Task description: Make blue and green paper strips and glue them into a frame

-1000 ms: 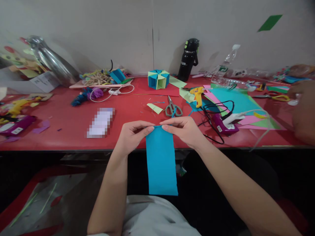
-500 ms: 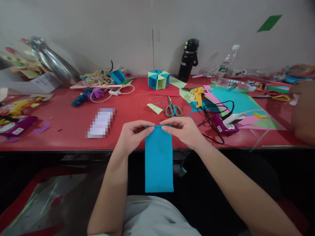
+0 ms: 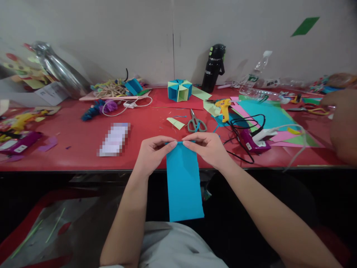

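Observation:
A strip of blue paper (image 3: 184, 182) hangs down past the table's front edge, over my lap. My left hand (image 3: 154, 152) pinches its top edge near the left corner, thumb in front and fingers behind. On the other side, my right hand (image 3: 206, 149) pinches the same edge, its thumb close to the left one. The top edge looks narrowly folded or rolled between the fingertips. Just beyond my hands lie grey-handled scissors (image 3: 196, 122) and a pale yellow-green paper scrap (image 3: 175, 123).
A blue and yellow-green folded paper piece (image 3: 180, 90) stands at the back of the red table (image 3: 69, 123). Right are a yellow glue gun (image 3: 223, 109), a purple power strip (image 3: 255, 143) with cables, and coloured sheets (image 3: 267, 113). Another person's arm (image 3: 344, 126) rests at far right.
The lower end of the blue paper has swung to the right and slightly toward me. My left hand has shifted a little to the right; both hands keep their pinch.

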### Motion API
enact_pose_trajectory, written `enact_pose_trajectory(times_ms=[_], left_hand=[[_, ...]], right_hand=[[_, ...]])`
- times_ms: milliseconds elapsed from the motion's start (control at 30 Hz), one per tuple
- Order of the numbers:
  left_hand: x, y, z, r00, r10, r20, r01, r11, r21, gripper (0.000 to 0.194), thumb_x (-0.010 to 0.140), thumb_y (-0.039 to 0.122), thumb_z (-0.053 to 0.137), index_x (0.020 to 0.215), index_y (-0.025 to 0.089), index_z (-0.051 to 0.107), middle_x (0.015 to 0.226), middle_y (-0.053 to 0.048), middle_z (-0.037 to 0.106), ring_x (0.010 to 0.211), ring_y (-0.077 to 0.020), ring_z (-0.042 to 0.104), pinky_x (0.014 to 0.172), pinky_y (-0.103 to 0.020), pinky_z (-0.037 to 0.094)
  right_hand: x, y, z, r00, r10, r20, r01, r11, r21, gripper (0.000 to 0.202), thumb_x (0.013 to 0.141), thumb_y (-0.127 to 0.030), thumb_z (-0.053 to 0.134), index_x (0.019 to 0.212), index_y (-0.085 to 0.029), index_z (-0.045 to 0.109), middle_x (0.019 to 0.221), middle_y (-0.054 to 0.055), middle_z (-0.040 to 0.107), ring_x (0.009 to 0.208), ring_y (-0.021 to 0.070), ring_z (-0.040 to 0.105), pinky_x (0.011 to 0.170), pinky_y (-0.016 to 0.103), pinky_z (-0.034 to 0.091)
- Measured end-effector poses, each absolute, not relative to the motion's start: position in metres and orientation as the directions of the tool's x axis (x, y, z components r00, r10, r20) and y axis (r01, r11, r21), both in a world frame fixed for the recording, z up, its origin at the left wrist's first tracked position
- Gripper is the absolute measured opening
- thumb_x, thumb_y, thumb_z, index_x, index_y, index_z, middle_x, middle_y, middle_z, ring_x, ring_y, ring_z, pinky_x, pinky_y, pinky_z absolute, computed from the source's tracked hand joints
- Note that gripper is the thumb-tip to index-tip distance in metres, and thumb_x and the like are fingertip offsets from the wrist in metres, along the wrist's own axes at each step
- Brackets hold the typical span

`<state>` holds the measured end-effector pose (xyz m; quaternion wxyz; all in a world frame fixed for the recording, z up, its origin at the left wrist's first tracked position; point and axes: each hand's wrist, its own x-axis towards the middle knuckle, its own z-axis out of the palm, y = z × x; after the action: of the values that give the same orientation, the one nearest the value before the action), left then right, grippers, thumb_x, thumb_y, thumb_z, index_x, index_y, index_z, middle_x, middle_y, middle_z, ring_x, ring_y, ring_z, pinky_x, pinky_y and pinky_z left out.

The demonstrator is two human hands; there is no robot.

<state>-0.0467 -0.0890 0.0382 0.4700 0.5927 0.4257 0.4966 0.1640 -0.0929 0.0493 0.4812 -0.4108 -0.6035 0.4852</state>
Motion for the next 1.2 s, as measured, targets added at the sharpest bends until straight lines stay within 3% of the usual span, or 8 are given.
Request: enact_pose_trajectory(times_ms=[367, 733, 933, 1200], left_hand=[[-0.046, -0.091, 0.042, 0.115, 0.969, 0.220, 0.056, -0.227, 0.972, 0.023, 0.077, 0.038, 0.085, 0.090, 0.019, 0.082, 0.088, -0.007, 0.081, 0.080, -0.0199, 0.074, 0.072, -0.028, 0.060], [-0.042, -0.095, 0.048, 0.079, 0.960, 0.270, 0.289, -0.281, 0.915, 0.030, 0.087, 0.047, 0.073, 0.083, 0.018, 0.081, 0.075, -0.003, 0.077, 0.067, -0.0162, 0.067, 0.061, -0.025, 0.053], [-0.041, -0.095, 0.046, 0.028, 0.944, 0.329, 0.262, -0.324, 0.909, 0.027, 0.084, 0.046, 0.077, 0.086, 0.020, 0.083, 0.081, -0.004, 0.079, 0.074, -0.0193, 0.071, 0.066, -0.027, 0.057], [-0.040, -0.096, 0.047, -0.019, 0.950, 0.313, 0.300, -0.293, 0.908, 0.037, 0.087, 0.049, 0.073, 0.068, 0.018, 0.076, 0.060, 0.000, 0.068, 0.057, -0.0133, 0.059, 0.052, -0.024, 0.046]], right_hand=[[0.164, -0.094, 0.052, -0.194, 0.964, 0.180, 0.061, 0.195, -0.979, 0.024, 0.080, -0.038, 0.082, 0.096, -0.020, 0.081, 0.088, 0.005, 0.081, 0.079, 0.0191, 0.073, 0.073, 0.031, 0.059], [0.165, -0.094, 0.052, -0.223, 0.956, 0.190, 0.085, 0.213, -0.973, 0.021, 0.085, -0.040, 0.077, 0.092, -0.021, 0.081, 0.084, 0.003, 0.080, 0.076, 0.0181, 0.073, 0.069, 0.029, 0.059], [0.165, -0.095, 0.056, -0.210, 0.964, 0.163, 0.101, 0.187, -0.977, 0.025, 0.084, -0.045, 0.078, 0.089, -0.020, 0.082, 0.082, 0.003, 0.079, 0.075, 0.0183, 0.072, 0.068, 0.029, 0.058], [0.166, -0.095, 0.056, -0.205, 0.963, 0.177, 0.104, 0.201, -0.974, 0.026, 0.084, -0.047, 0.078, 0.091, -0.023, 0.084, 0.087, 0.003, 0.081, 0.078, 0.0195, 0.073, 0.070, 0.030, 0.059]])
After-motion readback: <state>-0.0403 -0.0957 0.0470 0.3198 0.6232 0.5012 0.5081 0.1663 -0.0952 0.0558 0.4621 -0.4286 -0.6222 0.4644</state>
